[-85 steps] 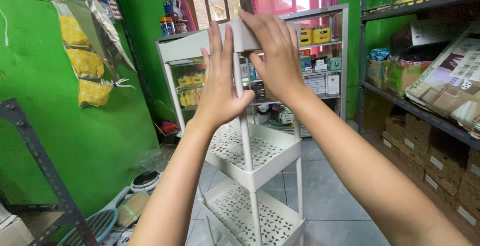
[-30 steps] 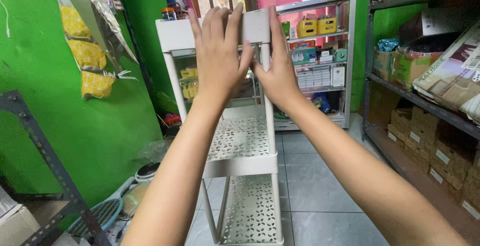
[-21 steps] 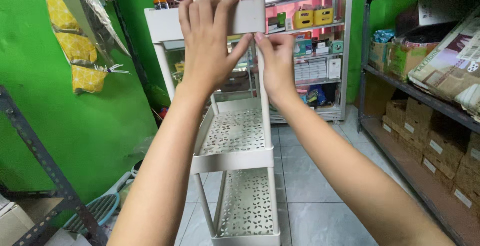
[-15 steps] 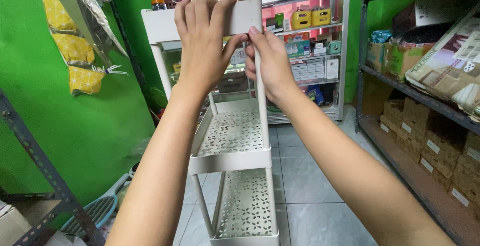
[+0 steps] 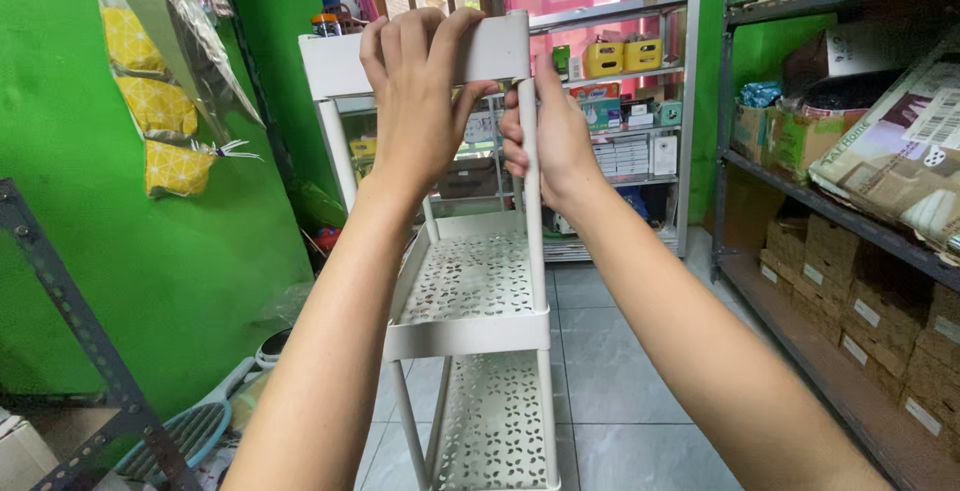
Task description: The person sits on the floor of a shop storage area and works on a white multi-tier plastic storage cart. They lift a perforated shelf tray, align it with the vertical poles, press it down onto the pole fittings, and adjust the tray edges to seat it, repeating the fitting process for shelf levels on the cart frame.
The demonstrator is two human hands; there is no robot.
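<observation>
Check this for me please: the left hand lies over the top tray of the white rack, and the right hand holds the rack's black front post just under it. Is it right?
Not quite. In the head view the post is white, like the rest of the rack, not black. The rest holds: the left hand lies over the top tray, and the right hand has its grip on that post just below it.

One view only, worn on the person's head, looking forward and slightly down along both outstretched forearms. It sits close: the left hand (image 5: 425, 101) and right hand (image 5: 545, 136) fill the upper middle at arm's length, on the top of a white tiered rack (image 5: 470, 281). Beyond, it faces down a narrow aisle toward a far shelf unit (image 5: 640, 71), with a green wall (image 5: 120, 281) on the left and metal shelving (image 5: 850, 221) on the right. The tiled floor (image 5: 620, 401) shows at the bottom edge.
</observation>
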